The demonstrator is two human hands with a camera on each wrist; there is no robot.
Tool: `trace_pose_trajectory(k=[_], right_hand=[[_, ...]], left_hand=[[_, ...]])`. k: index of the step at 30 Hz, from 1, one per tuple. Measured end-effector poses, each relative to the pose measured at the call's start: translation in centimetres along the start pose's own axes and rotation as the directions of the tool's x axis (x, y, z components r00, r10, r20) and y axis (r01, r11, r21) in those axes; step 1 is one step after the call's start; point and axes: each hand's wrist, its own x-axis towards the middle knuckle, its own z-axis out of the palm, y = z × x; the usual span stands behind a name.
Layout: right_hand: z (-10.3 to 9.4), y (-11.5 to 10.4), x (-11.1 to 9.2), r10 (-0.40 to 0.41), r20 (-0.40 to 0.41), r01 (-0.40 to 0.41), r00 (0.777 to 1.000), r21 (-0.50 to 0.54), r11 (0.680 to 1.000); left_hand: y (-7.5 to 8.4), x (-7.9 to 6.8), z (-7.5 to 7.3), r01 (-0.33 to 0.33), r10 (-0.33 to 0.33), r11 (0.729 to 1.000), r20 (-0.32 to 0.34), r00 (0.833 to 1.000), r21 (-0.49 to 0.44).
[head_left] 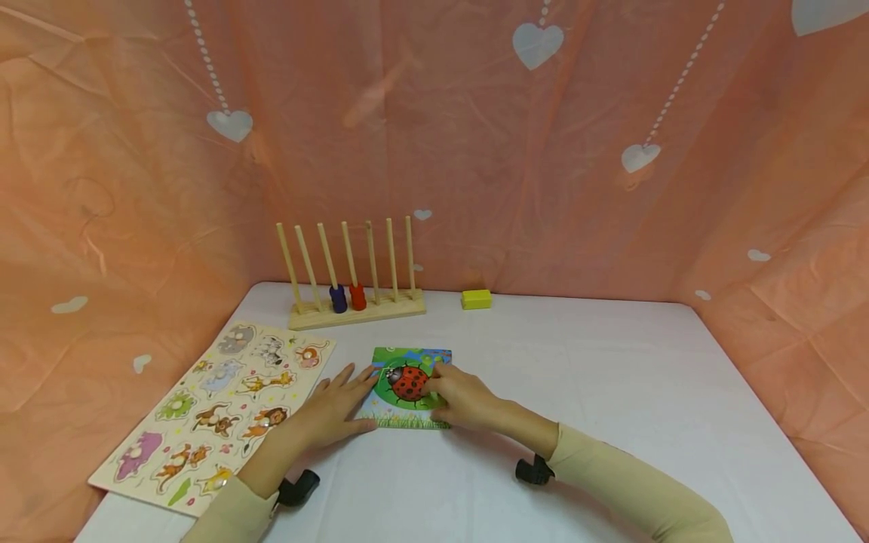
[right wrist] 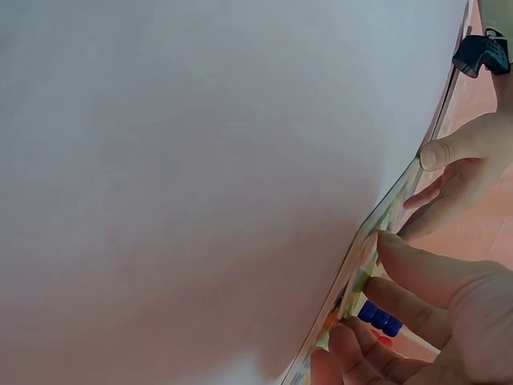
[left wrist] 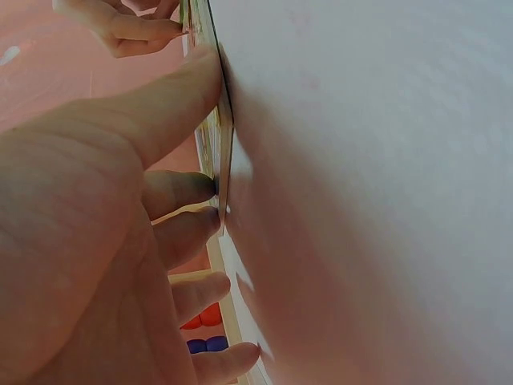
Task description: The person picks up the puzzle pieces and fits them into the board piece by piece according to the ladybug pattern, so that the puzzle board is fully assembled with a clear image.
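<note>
A square ladybug puzzle [head_left: 400, 411], with a red ladybug on a green ground, lies flat on the white table. My left hand [head_left: 330, 413] rests at its left side, fingers spread and fairly straight, fingertips and thumb touching the edge. In the left wrist view those fingers [left wrist: 188, 242] meet the puzzle's thin side. Over the right part of the ladybug, my right hand [head_left: 467, 400] has bent fingers on the surface. The right wrist view shows its thumb [right wrist: 417, 265] and fingertips spaced along the puzzle; whether they pinch a piece is unclear.
An animal peg puzzle [head_left: 224, 407] lies at the left, partly behind my left arm. Farther back stands a wooden peg rack [head_left: 400, 304] with blue beads [head_left: 338, 299] and red beads [head_left: 357, 297]. A yellow block [head_left: 476, 299] sits near the back edge, before the pink curtain [head_left: 462, 151].
</note>
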Motion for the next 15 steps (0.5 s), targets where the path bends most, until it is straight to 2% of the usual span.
trace_pose_trajectory(k=[10,15], right_hand=[[0.0,-0.1,-0.1,-0.008,-0.014,0.008,1.000,-0.031,0.999],[-0.2,-0.3,-1.1,-0.069,0.011,0.070,0.998,-0.138,0.988]], left_hand=[[0.0,0.0,0.0,-0.001,0.001,1.000,-0.001,1.000,0.000],[0.0,-0.1,0.0,-0.002,0.002,1.000,0.001,1.000,-0.006]])
